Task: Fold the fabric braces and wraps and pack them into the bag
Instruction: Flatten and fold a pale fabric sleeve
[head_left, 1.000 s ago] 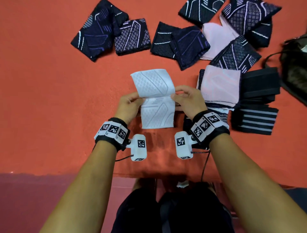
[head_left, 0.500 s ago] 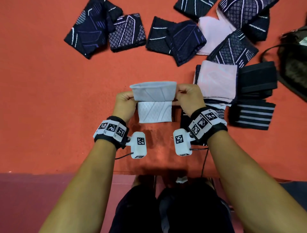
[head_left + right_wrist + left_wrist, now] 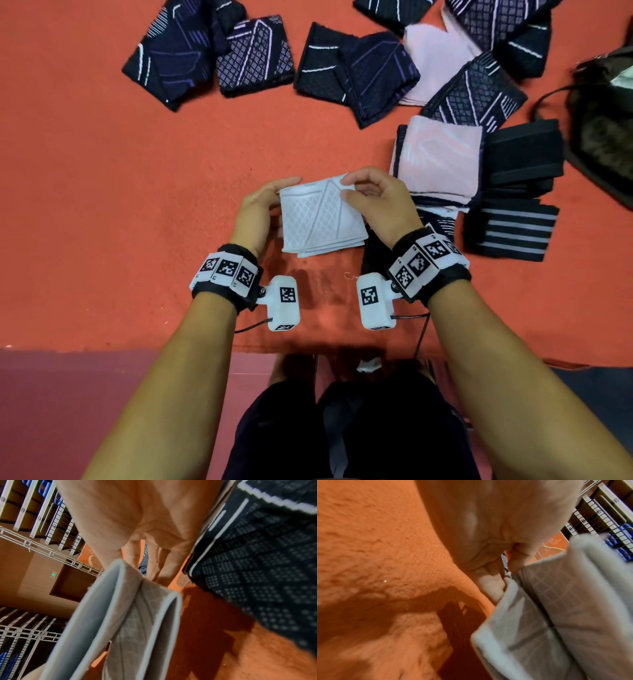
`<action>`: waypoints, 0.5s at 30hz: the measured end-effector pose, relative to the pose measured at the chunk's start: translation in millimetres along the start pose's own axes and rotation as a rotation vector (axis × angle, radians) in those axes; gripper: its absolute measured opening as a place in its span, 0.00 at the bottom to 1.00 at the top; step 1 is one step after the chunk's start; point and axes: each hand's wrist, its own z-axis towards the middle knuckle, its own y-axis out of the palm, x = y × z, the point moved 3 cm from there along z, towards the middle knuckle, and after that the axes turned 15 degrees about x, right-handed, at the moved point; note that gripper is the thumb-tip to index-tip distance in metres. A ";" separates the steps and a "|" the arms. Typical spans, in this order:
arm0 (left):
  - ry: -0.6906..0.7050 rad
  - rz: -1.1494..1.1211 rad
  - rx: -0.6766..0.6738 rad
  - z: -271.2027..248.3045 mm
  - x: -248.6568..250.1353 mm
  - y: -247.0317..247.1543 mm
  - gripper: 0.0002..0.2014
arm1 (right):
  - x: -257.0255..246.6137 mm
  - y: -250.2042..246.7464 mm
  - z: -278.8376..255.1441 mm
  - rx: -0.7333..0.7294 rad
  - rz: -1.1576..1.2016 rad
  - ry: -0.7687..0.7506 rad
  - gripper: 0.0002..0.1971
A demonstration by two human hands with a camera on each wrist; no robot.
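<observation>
A white patterned brace (image 3: 318, 219), folded in half, is held just above the orange cloth (image 3: 137, 205) in the head view. My left hand (image 3: 274, 198) grips its left edge, thumb on top and fingers hidden beneath. My right hand (image 3: 349, 186) pinches its top right corner between thumb and forefinger. The left wrist view shows the doubled layers of the brace (image 3: 556, 615) next to my left hand (image 3: 488, 527). From the right wrist, the brace's stacked edges (image 3: 120, 615) appear below my right hand (image 3: 137, 520). The dark bag (image 3: 603, 113) lies at the right edge.
Right of my hands is a stack topped by a pink brace (image 3: 438, 157), with black wraps (image 3: 524, 154) and a striped wrap (image 3: 510, 229) beside it. Several dark patterned braces (image 3: 253, 58) lie spread along the far side. One dark brace (image 3: 257, 561) lies close under my right wrist.
The upper half of the white brace has come down over the lower half. Both hands have shifted from the middle crease to the edges of the doubled piece.
</observation>
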 end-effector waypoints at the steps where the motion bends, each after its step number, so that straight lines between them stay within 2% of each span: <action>1: -0.021 0.015 -0.008 -2.0 -1.5 1.6 0.21 | 0.0 -2.2 -0.9 -0.001 -0.014 -0.008 0.08; 3: -0.023 0.060 -0.033 -6.3 -3.0 5.5 0.18 | 0.4 -6.3 -1.5 -0.003 0.000 0.009 0.12; 5: 0.034 0.124 -0.098 -10.9 -3.8 11.6 0.11 | 0.7 -9.9 -1.1 0.024 0.002 0.032 0.14; 8: 0.094 0.240 -0.178 -15.7 -6.4 20.8 0.14 | -0.3 -16.7 0.4 0.090 -0.053 0.009 0.10; 12: 0.152 0.249 -0.165 -16.6 -5.5 26.8 0.18 | -1.3 -26.6 -0.5 0.085 -0.054 -0.011 0.05; 15: 0.171 0.167 -0.109 -19.2 1.4 25.8 0.13 | -0.9 -31.4 -6.3 0.016 0.002 -0.029 0.04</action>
